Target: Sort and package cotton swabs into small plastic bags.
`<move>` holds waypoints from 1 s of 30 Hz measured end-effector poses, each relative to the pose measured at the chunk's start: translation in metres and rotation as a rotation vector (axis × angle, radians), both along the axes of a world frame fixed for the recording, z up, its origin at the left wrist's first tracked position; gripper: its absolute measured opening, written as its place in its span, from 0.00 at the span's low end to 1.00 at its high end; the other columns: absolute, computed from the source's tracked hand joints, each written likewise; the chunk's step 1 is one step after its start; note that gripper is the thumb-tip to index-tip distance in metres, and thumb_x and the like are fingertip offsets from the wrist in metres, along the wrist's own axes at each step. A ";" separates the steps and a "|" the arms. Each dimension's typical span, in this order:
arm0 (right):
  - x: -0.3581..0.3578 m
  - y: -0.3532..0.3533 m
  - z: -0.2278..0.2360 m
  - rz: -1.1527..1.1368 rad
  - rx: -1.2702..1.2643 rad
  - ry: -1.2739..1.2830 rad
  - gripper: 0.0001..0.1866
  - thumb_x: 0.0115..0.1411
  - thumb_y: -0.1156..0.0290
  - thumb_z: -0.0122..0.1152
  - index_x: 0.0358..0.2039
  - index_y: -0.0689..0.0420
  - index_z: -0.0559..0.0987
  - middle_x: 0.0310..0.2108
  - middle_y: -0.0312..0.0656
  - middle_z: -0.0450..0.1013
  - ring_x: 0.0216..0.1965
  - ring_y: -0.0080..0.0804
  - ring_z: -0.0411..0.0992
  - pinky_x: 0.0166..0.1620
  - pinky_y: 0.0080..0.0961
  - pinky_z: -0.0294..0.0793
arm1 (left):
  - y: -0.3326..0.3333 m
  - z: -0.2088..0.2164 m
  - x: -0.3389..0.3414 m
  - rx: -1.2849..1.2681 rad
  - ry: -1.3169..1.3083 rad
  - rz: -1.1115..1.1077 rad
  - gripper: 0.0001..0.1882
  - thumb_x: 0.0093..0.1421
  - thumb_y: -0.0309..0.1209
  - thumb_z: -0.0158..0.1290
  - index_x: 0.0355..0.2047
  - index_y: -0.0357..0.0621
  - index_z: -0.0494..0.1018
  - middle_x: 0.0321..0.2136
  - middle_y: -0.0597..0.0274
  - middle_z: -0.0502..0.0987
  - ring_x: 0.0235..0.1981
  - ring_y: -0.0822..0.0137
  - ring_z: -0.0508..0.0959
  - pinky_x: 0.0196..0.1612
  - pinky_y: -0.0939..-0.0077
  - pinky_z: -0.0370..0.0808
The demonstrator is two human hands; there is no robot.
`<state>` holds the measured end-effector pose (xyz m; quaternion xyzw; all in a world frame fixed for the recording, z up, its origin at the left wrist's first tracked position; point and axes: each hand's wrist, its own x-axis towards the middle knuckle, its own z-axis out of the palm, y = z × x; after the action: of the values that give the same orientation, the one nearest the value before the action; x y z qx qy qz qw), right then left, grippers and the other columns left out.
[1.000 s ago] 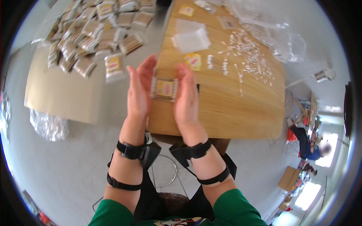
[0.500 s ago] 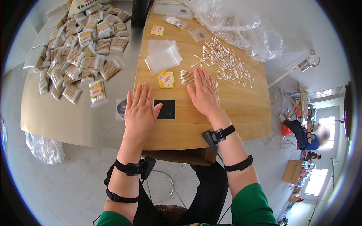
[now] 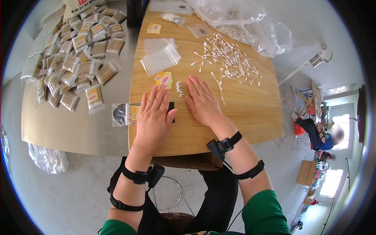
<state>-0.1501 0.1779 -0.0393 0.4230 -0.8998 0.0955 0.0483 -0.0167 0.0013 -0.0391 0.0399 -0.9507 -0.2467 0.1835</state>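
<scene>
Two flat hands lay over cotton swabs on a wooden table.
In the head view, the left hand [image 3: 152, 117], near the middle of the frame, was open, fingers straight and together, over a row of swabs [image 3: 129, 114] with a yellow card; a black strip [image 3: 171, 105] showed by its thumb. The right hand [image 3: 204, 101], just right of the middle, was open and flat too, and hid part of a small bunch [image 3: 181, 89]. Yellow cards [image 3: 165, 80] and clear bags [image 3: 161, 61] sat above the left hand. Loose swabs [image 3: 231, 56] lay at upper right, and full packs [image 3: 84, 68] filled the upper left, on the wooden table's [image 3: 235, 121] grey neighbour [image 3: 74, 129].
</scene>
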 end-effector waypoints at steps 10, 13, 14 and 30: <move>0.070 0.015 0.012 -0.028 0.027 -0.051 0.32 0.68 0.64 0.54 0.69 0.65 0.65 0.70 0.52 0.63 0.72 0.47 0.59 0.73 0.45 0.55 | 0.043 -0.011 -0.002 0.025 -0.024 -0.059 0.35 0.72 0.50 0.45 0.68 0.36 0.64 0.71 0.48 0.60 0.73 0.49 0.58 0.73 0.50 0.55; 0.088 0.018 0.007 -0.053 -0.050 -0.026 0.32 0.66 0.65 0.55 0.68 0.65 0.65 0.69 0.52 0.64 0.72 0.47 0.59 0.73 0.45 0.57 | 0.048 -0.014 -0.001 -0.049 -0.071 -0.073 0.33 0.73 0.48 0.45 0.70 0.37 0.62 0.73 0.49 0.58 0.74 0.50 0.56 0.74 0.49 0.54; 0.089 0.020 0.007 -0.056 -0.049 -0.031 0.32 0.66 0.65 0.55 0.68 0.65 0.65 0.69 0.52 0.64 0.72 0.47 0.59 0.73 0.45 0.57 | 0.049 -0.014 0.000 -0.049 -0.075 -0.077 0.33 0.73 0.48 0.45 0.70 0.37 0.62 0.73 0.49 0.58 0.74 0.50 0.56 0.74 0.49 0.54; 0.070 0.050 0.011 -0.301 -0.686 -0.259 0.13 0.52 0.87 0.54 0.30 0.59 0.85 0.32 0.40 0.76 0.35 0.40 0.72 0.39 0.33 0.73 | 0.049 -0.004 -0.002 -0.161 -0.142 -0.113 0.29 0.68 0.34 0.51 0.69 0.44 0.65 0.71 0.60 0.63 0.72 0.60 0.61 0.74 0.54 0.56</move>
<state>-0.0804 0.2279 -0.0283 0.2302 -0.8661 0.4351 0.0864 -0.0188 0.0503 -0.0429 -0.0111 -0.9788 -0.1760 0.1042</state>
